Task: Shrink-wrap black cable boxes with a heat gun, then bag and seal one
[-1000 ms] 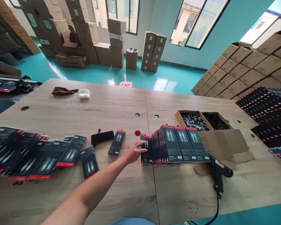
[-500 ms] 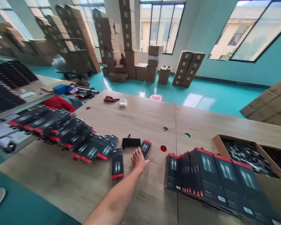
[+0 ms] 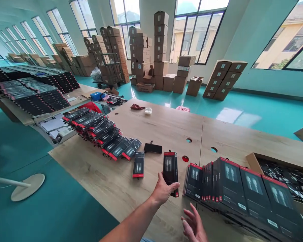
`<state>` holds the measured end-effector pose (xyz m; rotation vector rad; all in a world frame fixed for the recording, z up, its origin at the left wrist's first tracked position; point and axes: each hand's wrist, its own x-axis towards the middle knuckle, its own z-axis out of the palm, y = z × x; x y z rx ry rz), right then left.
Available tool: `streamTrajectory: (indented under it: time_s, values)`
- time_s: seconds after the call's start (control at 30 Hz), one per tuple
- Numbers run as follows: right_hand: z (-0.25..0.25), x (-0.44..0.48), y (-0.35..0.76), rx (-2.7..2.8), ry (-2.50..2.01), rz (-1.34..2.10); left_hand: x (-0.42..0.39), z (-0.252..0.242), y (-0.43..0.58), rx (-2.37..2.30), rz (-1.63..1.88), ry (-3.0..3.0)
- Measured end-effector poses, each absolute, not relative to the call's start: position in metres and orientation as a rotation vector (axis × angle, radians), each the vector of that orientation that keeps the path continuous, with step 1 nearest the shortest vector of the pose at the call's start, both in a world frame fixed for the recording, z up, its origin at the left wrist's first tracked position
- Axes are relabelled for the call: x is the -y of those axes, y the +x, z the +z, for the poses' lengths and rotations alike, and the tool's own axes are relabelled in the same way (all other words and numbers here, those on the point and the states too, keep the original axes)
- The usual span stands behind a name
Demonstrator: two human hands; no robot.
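My left hand (image 3: 164, 191) grips a slim black box with a red top edge (image 3: 170, 170), holding it upright above the wooden table (image 3: 156, 129). My right hand (image 3: 194, 225) is low in the view, fingers spread, holding nothing, just in front of a leaning row of the same black boxes (image 3: 232, 188). One more box (image 3: 138, 164) lies flat to the left. A black phone-like device (image 3: 153, 148) lies beyond it.
A long overlapping row of black boxes (image 3: 98, 131) runs along the table's left edge. An open carton of dark cables (image 3: 288, 174) stands at the right. Stacked cartons (image 3: 146, 47) line the far wall. A white stand base (image 3: 27, 186) sits on the teal floor.
My left hand moved from the row of boxes to the single box lying on the table, took hold of it and lifted it upright. My right hand came into view. The camera swung left.
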<state>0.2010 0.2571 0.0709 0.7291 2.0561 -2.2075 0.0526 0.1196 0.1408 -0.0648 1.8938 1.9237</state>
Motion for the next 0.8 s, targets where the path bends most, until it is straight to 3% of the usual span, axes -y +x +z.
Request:
streamTrajectory:
  time_s: [0.17, 0.27, 0.43, 0.53, 0.8]
  values:
    - [0.128, -0.236, 0.16, -1.947, 0.652, -2.444, -0.111, 0.168, 0.086, -1.693, 2.065, -0.008]
    - [0.169, -0.235, 0.148, -1.611, 0.396, -2.533, -0.099, 0.182, 0.086, -1.588, 2.11, -0.053]
    - [0.198, -0.233, 0.151, -1.539, 0.226, -2.361, -0.081, 0.2, 0.079, -1.067, 2.096, -0.142]
    - [0.201, -0.233, 0.153, -1.729, 0.163, -2.197, -0.075, 0.205, 0.079, -0.852, 2.097, -0.202]
    - [0.213, -0.245, 0.151, -2.632, -0.018, -1.803, -0.083, 0.217, 0.064, -0.889, 2.03, -0.415]
